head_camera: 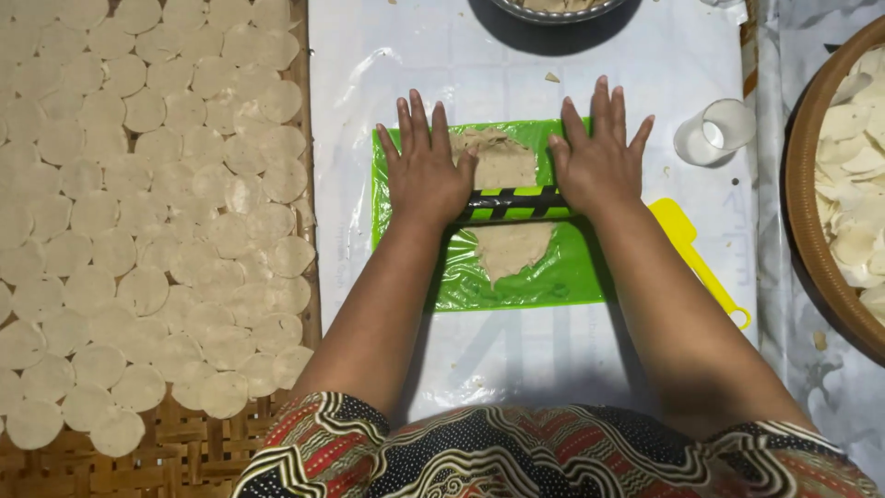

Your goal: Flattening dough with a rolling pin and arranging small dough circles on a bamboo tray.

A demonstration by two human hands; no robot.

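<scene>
A flattened sheet of pale dough (502, 249) lies under clear film on a green plastic mat (572, 272). Across it lies a black rolling pin with yellow-green stripes (513, 203). My left hand (426, 166) presses flat on the pin's left end, fingers spread. On the pin's right end rests my right hand (599, 152), also flat with fingers apart. Dough shows both above and below the pin.
A woven bamboo tray (166, 443) at left carries several thin round dough discs (157, 231). A clear cup (714, 134) lies on its side at right, beside a yellow scraper (696, 254). A basket (802, 231) of discs sits far right; a metal bowl (553, 11) at top.
</scene>
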